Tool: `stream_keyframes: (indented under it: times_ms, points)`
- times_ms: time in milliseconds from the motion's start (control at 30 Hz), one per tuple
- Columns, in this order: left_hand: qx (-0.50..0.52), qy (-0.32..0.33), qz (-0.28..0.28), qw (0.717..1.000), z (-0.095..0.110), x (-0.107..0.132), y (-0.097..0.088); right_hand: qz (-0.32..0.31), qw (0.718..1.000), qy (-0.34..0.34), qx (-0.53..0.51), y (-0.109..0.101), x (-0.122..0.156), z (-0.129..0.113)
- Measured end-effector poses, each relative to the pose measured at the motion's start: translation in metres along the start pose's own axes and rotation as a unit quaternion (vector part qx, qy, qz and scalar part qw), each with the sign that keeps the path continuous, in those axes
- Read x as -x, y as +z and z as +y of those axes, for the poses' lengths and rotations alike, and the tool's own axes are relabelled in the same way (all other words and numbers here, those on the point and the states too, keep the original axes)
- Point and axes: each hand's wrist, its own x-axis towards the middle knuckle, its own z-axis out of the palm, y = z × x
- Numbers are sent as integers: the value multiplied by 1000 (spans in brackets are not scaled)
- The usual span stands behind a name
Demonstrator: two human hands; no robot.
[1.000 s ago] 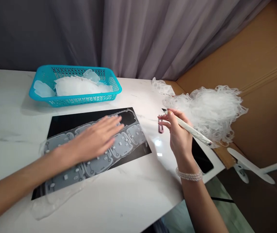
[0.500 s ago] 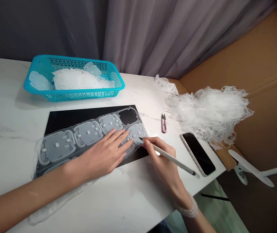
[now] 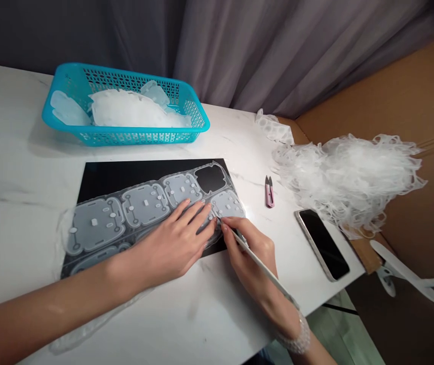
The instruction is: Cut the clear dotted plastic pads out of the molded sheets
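Note:
My left hand [image 3: 174,238] lies flat, fingers spread, on a clear plastic sheet [image 3: 152,184] with rounded frosted panels. Beneath the sheet is a black board [image 3: 121,175], and part of the sheet hangs past its left and lower edges. One cell at the sheet's upper right has no panel, so the black shows through. In a pinch grip, my right hand [image 3: 252,253] holds a slim, pale, pen-shaped craft knife [image 3: 266,267]. Its tip is at the sheet close to the left fingertips, mostly hidden by the fingers. A beaded bracelet [image 3: 298,337] circles the right wrist.
A turquoise basket [image 3: 125,129] holding frosted plastic pieces stands at the back left. To the right lie pink thread snips [image 3: 269,192], a phone [image 3: 325,246] and a heap of white plastic scrap [image 3: 349,175] against a cardboard wall [image 3: 399,101].
The knife tip has moved down and left along the sheet, and its handle has swung steeper, over the right wrist. The left hand stays on the sheet. The whole view has shifted slightly.

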Motion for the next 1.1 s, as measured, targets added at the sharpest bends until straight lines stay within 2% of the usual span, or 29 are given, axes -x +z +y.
stream_keyframes:
  times_ms: [200, 400, 633, 767, 967, 1100]
  points:
    - [-4, -1, 7, 1000, 0, 0, -2, -6, 998, -42, 45, 5, -3, 2]
    - [5, 1, 13, 1000, 0, 0, -1, -8, 987, -124, 99, 14, -8, 8]
    - [-3, 3, 2, 1000, -1, 1, 0, -37, 984, -122, 121, 2, -1, 0]
    - [-3, 11, 2, 1000, -1, 1, 0, -42, 979, -154, 125, 2, 0, 2]
    - [14, 5, 5, 1000, -1, 1, 0, -74, 968, -157, 179, 4, -8, 13]
    - [20, 0, -1, 1000, 0, 1, 0, -133, 948, -200, 210, 4, -13, 13]
